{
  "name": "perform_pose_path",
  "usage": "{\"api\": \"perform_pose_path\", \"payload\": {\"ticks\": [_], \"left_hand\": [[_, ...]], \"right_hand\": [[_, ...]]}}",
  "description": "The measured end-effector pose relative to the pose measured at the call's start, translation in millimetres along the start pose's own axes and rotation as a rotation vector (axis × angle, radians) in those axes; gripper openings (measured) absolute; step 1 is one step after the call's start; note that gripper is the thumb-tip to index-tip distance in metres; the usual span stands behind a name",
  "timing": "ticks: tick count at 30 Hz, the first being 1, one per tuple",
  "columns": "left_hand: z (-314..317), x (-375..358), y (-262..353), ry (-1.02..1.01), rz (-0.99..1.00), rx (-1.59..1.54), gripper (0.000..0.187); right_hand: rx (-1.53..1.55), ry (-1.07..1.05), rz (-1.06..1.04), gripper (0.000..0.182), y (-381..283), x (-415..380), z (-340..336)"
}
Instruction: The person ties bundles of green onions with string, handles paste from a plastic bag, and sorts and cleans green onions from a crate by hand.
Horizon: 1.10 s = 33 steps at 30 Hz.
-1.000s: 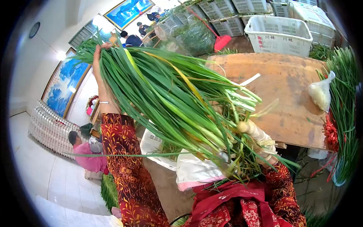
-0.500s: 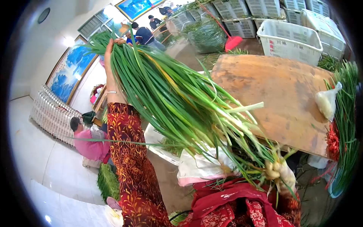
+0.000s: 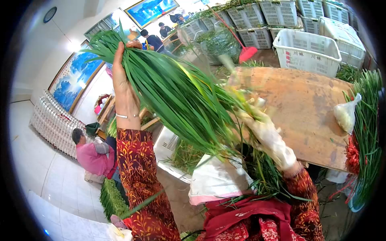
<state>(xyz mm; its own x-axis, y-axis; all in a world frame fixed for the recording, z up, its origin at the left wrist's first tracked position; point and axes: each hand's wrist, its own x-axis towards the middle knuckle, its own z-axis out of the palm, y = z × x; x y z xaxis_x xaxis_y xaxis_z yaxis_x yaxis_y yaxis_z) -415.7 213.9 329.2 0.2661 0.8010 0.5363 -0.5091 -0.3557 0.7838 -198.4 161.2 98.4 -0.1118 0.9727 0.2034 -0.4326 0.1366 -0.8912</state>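
A large bunch of long green stalks (image 3: 173, 88) stretches diagonally across the view, leafy tips at the upper left and pale ends toward the centre right. My left hand (image 3: 125, 72) is wrapped round the leafy end. At the pale end is my right hand (image 3: 267, 134) in a whitish glove, its fingers smeared by motion and partly hidden by stalks. Loose greens (image 3: 261, 170) hang below my right wrist. Under the bunch, a white cloth or bag (image 3: 217, 180) lies over my lap beside the red apron (image 3: 245, 217).
A wooden board (image 3: 305, 112) at the right bears a small knotted bag (image 3: 346, 114), with tied stalks (image 3: 366, 132) and red ties (image 3: 352, 154) at its edge. Behind stand crates (image 3: 307, 52) and a red broom (image 3: 246, 53). A person in pink (image 3: 94, 156) sits at left.
My right hand has come up from the lower right to the pale ends of the bunch. Those ends have moved up and left. My left hand still holds the leafy end.
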Motion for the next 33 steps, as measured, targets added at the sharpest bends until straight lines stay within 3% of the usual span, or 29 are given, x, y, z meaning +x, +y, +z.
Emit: {"api": "perform_pose_path", "payload": {"ticks": [3,5,7,8,9,10,11,13,15,17,19,21,22,23,25,27,29,31,32,33], "left_hand": [[6,-2,-1,-0.088,-0.03,-0.051,0.015],[6,-2,-2,-0.111,-0.089,-0.132,0.016],[7,-3,-6,-0.034,-0.061,-0.033,0.016],[-4,2,-2,-0.16,-0.095,-0.083,0.016],[-10,2,1,-0.158,-0.095,-0.088,0.016],[-14,1,3,-0.071,-0.043,-0.01,0.017],[-18,1,5,0.016,0.007,0.069,0.018],[-32,4,15,0.024,0.032,-0.017,0.017],[-40,5,24,-0.015,-0.041,-0.199,0.015],[-44,8,28,0.067,0.034,-0.076,0.015],[-44,10,36,0.009,0.054,0.013,0.014],[-34,10,37,0.001,0.094,0.078,0.014],[-33,11,38,-0.055,0.02,0.002,0.014],[-31,13,40,-0.116,-0.049,-0.078,0.014],[-26,11,43,-0.117,-0.065,-0.068,0.014],[-15,6,46,-0.034,0.09,0.156,0.019],[-9,4,49,0.06,0.17,0.31,0.023],[-14,9,59,-0.182,0.141,0.257,0.024],[-7,5,55,-0.154,0.259,0.414,0.019],[-7,10,60,-0.185,0.06,0.084,0.015]], "right_hand": [[-0.176,-0.098,-0.026,0.035,-16,18,23],[0.211,-0.308,0.058,0.036,-24,15,30],[0.124,-0.234,-0.029,0.035,-28,8,25],[0.137,-0.23,0.086,0.032,-36,-2,12],[0.15,-0.227,0.202,0.029,-43,-10,2],[0.156,-0.156,0.101,0.021,-43,-18,-1],[0.203,-0.221,0.181,0.018,-38,-26,-15],[0.027,-0.212,0.215,0.019,-14,-49,-43],[0.018,-0.23,0.421,0.022,4,-83,-61],[-0.525,-0.375,0.457,0.027,44,-118,-72],[-1.096,-0.542,0.623,0.031,151,-168,-119],[-1.134,-0.573,0.587,0.035,141,-196,-121],[-1.186,-0.585,0.303,0.034,137,-190,-117],[-0.492,-0.177,0.707,0.03,117,-194,-112],[-0.011,0.076,0.619,0.023,68,-169,-94],[0.465,0.181,0.263,0.026,51,-144,-78],[0.4,0.423,0.321,0.031,24,-107,-54],[0.369,0.385,0.131,0.039,43,-64,-44],[0.386,0.23,0.21,0.043,59,-39,-47],[0.401,0.074,0.291,0.047,59,-25,-42]]}}
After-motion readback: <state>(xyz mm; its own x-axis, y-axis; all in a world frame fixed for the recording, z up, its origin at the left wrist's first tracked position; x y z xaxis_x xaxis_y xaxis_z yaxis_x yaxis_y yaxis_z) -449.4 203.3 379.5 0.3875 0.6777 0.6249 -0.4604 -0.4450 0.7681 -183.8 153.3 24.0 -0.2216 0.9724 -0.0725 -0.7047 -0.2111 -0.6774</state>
